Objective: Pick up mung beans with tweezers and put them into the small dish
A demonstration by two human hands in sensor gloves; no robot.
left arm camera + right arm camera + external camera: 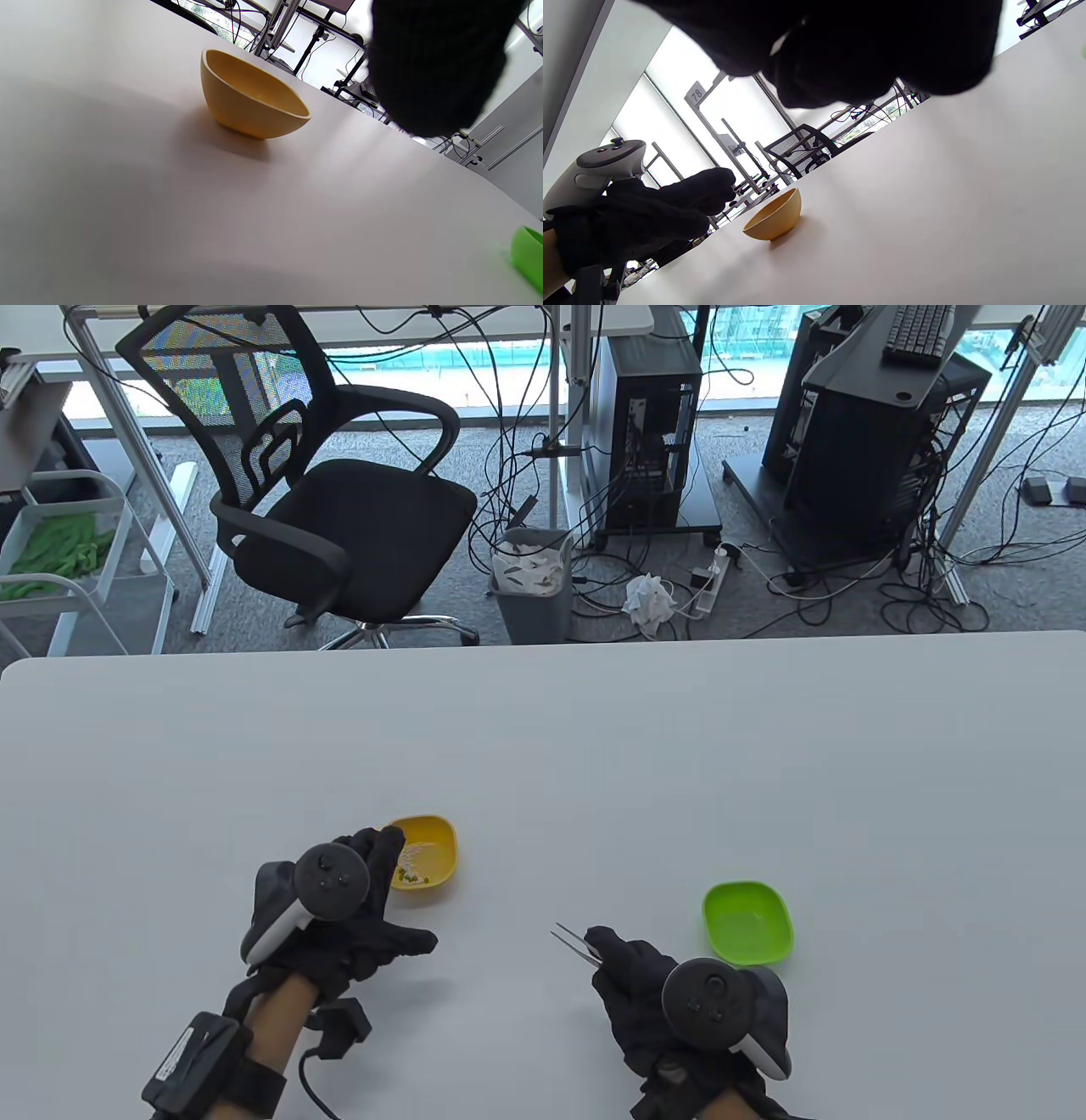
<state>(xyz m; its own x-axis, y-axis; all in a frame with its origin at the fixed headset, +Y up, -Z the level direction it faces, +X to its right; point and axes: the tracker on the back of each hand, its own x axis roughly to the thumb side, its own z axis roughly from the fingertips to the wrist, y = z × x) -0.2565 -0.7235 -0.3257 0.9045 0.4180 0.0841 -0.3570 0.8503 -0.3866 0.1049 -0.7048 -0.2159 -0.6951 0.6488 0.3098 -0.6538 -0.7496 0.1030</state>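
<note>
Right hand (pixel 670 993), tweezers (pixel 573 939) seemingly up-left.

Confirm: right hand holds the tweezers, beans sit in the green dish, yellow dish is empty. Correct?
Not quite. The beans sit in the yellow dish by the left hand, and the green dish is the empty one; the table view shows this. The right hand does hold the tweezers.
</note>
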